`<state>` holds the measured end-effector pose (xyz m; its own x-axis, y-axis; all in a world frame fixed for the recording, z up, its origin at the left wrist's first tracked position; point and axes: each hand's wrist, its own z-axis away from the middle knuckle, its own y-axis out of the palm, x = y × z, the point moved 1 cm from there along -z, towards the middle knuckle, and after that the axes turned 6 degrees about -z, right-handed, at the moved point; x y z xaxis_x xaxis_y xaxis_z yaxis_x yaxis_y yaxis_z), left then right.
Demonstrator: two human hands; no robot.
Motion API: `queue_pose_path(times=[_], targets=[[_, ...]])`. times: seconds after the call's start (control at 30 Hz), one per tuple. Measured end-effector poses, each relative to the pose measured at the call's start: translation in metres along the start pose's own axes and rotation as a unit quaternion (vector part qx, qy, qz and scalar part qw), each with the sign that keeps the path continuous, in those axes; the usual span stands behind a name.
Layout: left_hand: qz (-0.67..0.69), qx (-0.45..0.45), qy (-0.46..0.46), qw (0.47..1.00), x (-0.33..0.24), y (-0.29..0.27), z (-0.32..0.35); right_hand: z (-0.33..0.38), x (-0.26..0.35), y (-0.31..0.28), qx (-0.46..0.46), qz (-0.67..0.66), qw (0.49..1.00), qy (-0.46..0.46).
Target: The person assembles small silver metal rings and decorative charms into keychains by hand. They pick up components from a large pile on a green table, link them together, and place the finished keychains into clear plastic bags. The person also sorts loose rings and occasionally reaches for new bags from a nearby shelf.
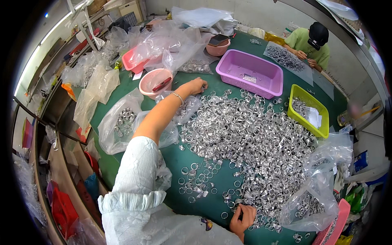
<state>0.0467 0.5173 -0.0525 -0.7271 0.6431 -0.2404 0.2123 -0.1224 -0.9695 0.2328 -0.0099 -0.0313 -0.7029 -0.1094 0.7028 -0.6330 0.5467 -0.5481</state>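
Green covers the desk [212, 77], and a broad heap of small silver metal rings [253, 139] is spread over most of it. The left hand [197, 85] is stretched far out, fingers curled down onto the rings at the far left edge of the heap; a thin bracelet [178, 96] sits on that wrist. Whether it grips a ring I cannot tell. The right hand [242, 216] is at the near edge, fingers bent and pinching among rings at the heap's near rim. Between the two hands a looser scatter of single rings [200, 179] lies on bare green.

Just beside the left forearm sit clear plastic bags [122, 122] partly filled with rings. Beyond that hand stands a round pink bowl [155, 79] with a red tool across it, and a pink tray [132, 65] half buried under crumpled clear plastic. Far of the heap sits a purple rectangular basket [251, 73] with a small white label inside. To the right a yellow-green bin [308, 112] holds rings and white paper. Near right, a large clear bag [318, 183] of rings slumps against a pink tray edge [337, 222].

At the far right corner another person in a green shirt [308, 43] bends over a sheet of rings.
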Motion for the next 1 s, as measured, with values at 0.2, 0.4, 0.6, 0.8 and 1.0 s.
queue_pose_path(times=[0.2,0.4,0.6,0.8,1.0], targets=[[0.072,-0.142,0.027,0.987,-0.007,-0.031,0.017,0.0,0.003,0.002,-0.001,-0.002,1.0,0.007],[-0.044,0.052,0.138,0.988,-0.086,-0.112,0.104,0.004,-0.005,0.003,-0.041,0.01,0.999,-0.007],[-0.126,0.017,0.0,0.992,-0.022,-0.056,0.156,0.003,0.0,0.0,-0.08,0.026,0.996,-0.013],[-0.243,-0.225,0.029,0.943,-0.028,-0.081,0.15,0.002,0.0,0.004,-0.109,0.025,0.994,-0.018],[-0.305,-0.108,-0.015,0.946,-0.022,-0.066,0.113,0.002,0.0,0.005,-0.114,0.02,0.993,-0.037]])
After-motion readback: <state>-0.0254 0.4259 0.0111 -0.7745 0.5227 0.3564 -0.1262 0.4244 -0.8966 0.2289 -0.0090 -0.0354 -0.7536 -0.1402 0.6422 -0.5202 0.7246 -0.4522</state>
